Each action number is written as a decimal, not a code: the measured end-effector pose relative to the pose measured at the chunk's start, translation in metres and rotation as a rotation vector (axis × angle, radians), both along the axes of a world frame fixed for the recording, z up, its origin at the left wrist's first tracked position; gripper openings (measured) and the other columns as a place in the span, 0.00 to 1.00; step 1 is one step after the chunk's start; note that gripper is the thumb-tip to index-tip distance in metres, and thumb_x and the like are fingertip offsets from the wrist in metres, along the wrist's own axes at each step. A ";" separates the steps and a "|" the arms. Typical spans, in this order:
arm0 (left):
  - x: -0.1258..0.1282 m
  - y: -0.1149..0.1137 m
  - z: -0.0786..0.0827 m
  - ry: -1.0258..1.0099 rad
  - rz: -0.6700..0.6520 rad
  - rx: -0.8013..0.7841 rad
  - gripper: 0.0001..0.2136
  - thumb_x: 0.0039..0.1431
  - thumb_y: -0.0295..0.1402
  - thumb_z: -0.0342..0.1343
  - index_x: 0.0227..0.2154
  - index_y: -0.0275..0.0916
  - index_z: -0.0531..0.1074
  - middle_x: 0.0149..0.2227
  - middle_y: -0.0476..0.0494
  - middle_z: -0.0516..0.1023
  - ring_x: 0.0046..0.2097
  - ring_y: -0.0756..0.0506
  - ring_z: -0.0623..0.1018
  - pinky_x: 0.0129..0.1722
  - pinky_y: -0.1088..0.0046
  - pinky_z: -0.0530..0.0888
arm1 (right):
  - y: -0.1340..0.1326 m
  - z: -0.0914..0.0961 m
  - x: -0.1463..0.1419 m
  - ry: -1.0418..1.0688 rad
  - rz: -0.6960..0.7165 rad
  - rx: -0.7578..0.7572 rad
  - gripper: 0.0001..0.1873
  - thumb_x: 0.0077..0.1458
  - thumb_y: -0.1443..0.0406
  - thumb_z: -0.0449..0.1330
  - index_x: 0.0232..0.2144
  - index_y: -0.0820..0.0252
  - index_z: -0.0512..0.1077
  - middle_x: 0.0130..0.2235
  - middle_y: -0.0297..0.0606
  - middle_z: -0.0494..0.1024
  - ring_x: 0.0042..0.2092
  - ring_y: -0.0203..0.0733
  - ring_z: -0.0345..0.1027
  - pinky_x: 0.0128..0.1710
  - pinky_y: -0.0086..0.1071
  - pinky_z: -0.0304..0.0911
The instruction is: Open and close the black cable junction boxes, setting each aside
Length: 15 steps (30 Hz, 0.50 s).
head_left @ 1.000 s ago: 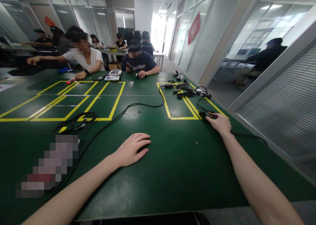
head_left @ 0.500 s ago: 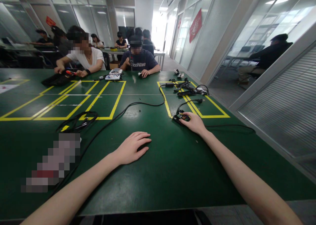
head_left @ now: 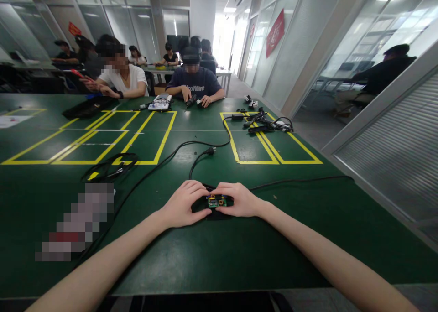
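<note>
A small green circuit board (head_left: 212, 203) with coils and yellow parts lies in front of me, with black casing beneath it, like an opened power adapter. My left hand (head_left: 183, 204) is closed around its left end, thumb at the near edge and fingers at the far edge. At the opposite end, my right hand (head_left: 241, 200) pinches the board between thumb and fingers. Palms and fingers hide much of the casing. Beyond the hands, a short black cord ends in a power plug (head_left: 211, 151) lying on the green table (head_left: 164, 257).
Coiled black cable (head_left: 111, 168) and a blurred-out item (head_left: 80, 221) lie at left. A long cord (head_left: 143, 177) crosses the table. Cables and adapters (head_left: 263, 122) are heaped at far right, over yellow tape outlines (head_left: 160, 143). Two people sit opposite, handling tools.
My right hand has brought the circuit board, with cord and plug, left and nearer to my left hand. The left hand now grips it too, having rested open on the table.
</note>
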State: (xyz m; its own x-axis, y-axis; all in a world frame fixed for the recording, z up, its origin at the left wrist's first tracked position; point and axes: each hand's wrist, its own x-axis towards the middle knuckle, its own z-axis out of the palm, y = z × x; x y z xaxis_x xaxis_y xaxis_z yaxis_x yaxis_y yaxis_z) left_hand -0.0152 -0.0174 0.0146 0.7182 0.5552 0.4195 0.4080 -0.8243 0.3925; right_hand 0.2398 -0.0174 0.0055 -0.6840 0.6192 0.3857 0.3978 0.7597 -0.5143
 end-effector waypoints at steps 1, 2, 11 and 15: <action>0.000 0.000 0.000 0.000 -0.005 -0.009 0.12 0.63 0.38 0.62 0.47 0.41 0.73 0.46 0.41 0.81 0.50 0.39 0.78 0.56 0.56 0.72 | 0.000 0.000 0.001 0.033 -0.007 0.003 0.20 0.57 0.65 0.67 0.52 0.58 0.77 0.44 0.41 0.81 0.42 0.44 0.78 0.43 0.33 0.73; 0.001 0.000 0.000 -0.001 -0.001 -0.016 0.13 0.62 0.38 0.62 0.47 0.41 0.73 0.46 0.42 0.81 0.49 0.40 0.78 0.57 0.56 0.71 | 0.000 0.001 0.002 0.062 -0.014 0.009 0.20 0.57 0.65 0.67 0.52 0.58 0.76 0.44 0.42 0.82 0.43 0.44 0.78 0.44 0.34 0.73; 0.007 -0.002 -0.003 0.030 0.101 -0.044 0.15 0.60 0.36 0.62 0.49 0.41 0.73 0.48 0.40 0.81 0.52 0.38 0.78 0.55 0.56 0.73 | -0.005 0.008 0.003 0.136 -0.045 0.055 0.14 0.57 0.62 0.67 0.47 0.57 0.77 0.40 0.40 0.83 0.38 0.44 0.79 0.40 0.33 0.73; 0.005 0.000 -0.005 0.019 0.111 -0.032 0.19 0.61 0.36 0.62 0.54 0.42 0.72 0.52 0.38 0.81 0.55 0.37 0.77 0.56 0.55 0.75 | -0.005 0.007 0.002 0.116 -0.035 0.018 0.15 0.57 0.62 0.67 0.48 0.56 0.77 0.41 0.40 0.84 0.41 0.45 0.80 0.43 0.35 0.74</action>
